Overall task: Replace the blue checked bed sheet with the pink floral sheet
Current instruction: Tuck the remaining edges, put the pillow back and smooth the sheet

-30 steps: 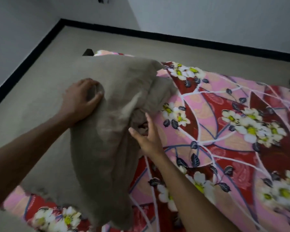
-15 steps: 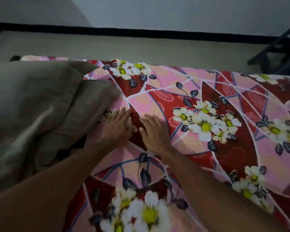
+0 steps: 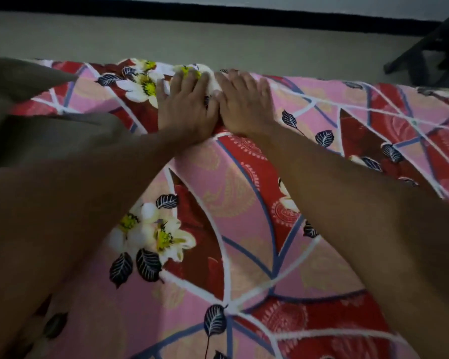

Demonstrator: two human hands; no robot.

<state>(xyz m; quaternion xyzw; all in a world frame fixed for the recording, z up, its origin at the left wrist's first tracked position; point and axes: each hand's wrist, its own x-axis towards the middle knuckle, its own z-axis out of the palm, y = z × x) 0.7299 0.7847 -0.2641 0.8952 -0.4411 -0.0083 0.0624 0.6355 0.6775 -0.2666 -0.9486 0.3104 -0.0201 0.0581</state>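
Straight fingers [image 3: 179, 85] of the left hand [image 3: 187, 107] and the right hand [image 3: 244, 104] lie flat, gripping nothing. The hands touch side by side and press on the pink floral sheet [image 3: 244, 216] near the bed's far edge. The sheet is spread over the bed across the whole view. A brown pillow [image 3: 44, 130] lies on it at the left. Beyond the bed are a beige floor [image 3: 218, 40], black skirting [image 3: 218, 14] and a dark frame [image 3: 430, 47] at the upper right.

My left hand [image 3: 187, 104] and right hand [image 3: 244, 102] lie flat on the sheet [image 3: 244, 229], touching side by side near its far edge. The pillow [image 3: 24, 112] lies left of them; the floor [image 3: 218, 40] is behind.
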